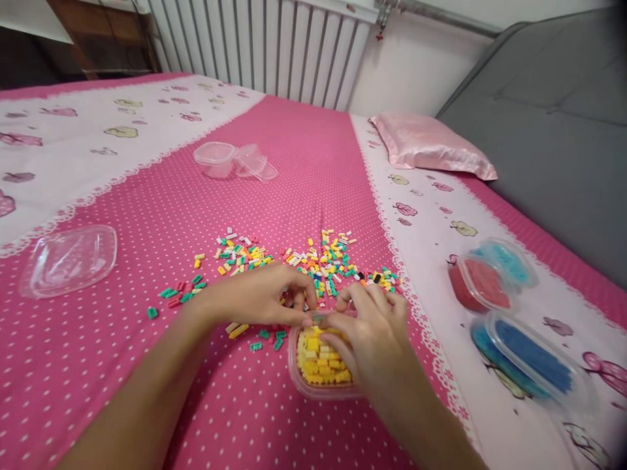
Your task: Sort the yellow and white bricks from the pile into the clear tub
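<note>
1. The left hand [274, 294] is nearly closed at the fingertips, with thumb and forefinger pinching one end of a small green-and-pink strip of bricks [321, 316].
2. The right hand [375, 320] has its fingers curled narrowly over the other end of that strip; which of its fingertips press on it is hard to make out.
3. The strip is just above the far edge of a clear plastic tub [327, 393] that sits on the bed in front of the person; whether it touches the rim, I cannot tell.
4. Yellow toy bricks [321, 362] are packed in rows inside this tub, and the right hand covers part of its right side.
5. Beyond the hands, loose multicoloured bricks [337, 264] lie scattered in green, yellow, white, red and a few darker colours.
6. A few green bricks [279, 339] lie just left of the tub, near the left wrist.
7. A clear lid [71, 261] lies well to the left on the polka-dot bedsheet [171, 189].
8. Farther back, clear empty containers [215, 160] stand close together.
9. To the right are a tub of red pieces [458, 287], a turquoise-filled tub [531, 274] touching or just beside it, and a blue-filled tub [490, 352] nearer the person.
10. A pink satin pillow [428, 143] lies by the grey headboard [543, 111]; a white radiator [264, 49] stands behind the bed.
</note>
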Action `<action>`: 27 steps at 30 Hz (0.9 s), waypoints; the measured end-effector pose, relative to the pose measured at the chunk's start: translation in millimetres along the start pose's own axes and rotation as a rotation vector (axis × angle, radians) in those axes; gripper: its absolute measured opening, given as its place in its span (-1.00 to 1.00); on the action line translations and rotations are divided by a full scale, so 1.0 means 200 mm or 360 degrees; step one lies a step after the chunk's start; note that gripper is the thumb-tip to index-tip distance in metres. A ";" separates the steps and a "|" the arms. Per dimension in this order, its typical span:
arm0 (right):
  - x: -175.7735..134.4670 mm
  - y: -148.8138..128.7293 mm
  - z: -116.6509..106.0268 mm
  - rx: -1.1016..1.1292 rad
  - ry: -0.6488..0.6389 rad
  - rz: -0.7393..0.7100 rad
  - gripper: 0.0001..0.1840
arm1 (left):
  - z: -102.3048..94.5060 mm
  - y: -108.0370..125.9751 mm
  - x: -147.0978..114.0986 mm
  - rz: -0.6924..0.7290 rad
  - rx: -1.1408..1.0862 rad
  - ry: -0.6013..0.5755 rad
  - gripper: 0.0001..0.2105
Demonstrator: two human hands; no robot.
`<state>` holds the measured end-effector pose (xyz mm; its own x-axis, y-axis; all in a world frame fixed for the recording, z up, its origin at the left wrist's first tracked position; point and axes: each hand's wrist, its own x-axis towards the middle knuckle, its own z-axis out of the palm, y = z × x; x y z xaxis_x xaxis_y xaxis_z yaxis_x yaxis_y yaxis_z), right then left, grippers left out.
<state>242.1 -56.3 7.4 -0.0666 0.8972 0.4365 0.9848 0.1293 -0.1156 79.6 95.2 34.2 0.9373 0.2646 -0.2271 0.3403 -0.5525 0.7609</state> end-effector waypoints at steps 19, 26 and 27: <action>0.01 0.76 0.10 0.0452 -0.0004 0.0590 -0.73 | -0.04 -0.04 0.02 0.0103 0.0096 0.0190 -0.69; 0.05 0.67 0.14 0.0449 -0.0096 0.0493 -0.82 | -0.03 -0.04 0.03 0.0032 0.0155 0.0126 -0.68; 0.05 0.67 0.14 0.0446 -0.0083 0.0498 -0.85 | -0.03 -0.04 0.03 0.0039 0.0162 0.0125 -0.68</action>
<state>369.5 -17.4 -28.5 0.2135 0.9308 0.2966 0.8776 -0.0494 -0.4768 82.2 105.7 30.0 0.9379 0.3089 -0.1576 0.3269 -0.6358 0.6993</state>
